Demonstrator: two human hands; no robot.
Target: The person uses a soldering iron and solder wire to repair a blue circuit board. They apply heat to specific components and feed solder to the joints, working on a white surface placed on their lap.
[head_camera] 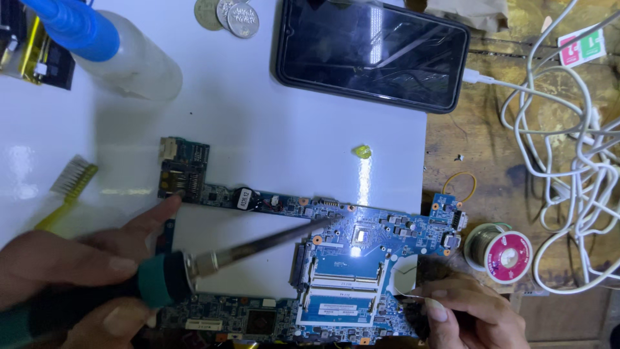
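While both hands work low in view, left hand (71,278) clenches a soldering iron (194,262), tip on blue motherboard (361,258) | right hand (468,313) pinches thin tweezers (410,298) at board's edge | solder spool (504,252) beside | phone (371,52) farthest.

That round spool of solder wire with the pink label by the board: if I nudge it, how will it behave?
The round spool of silver solder wire with a pink label lies flat on the wooden bench, so it should slide, not roll. It probably feels heavy for its size. Its loose wire end may snag.
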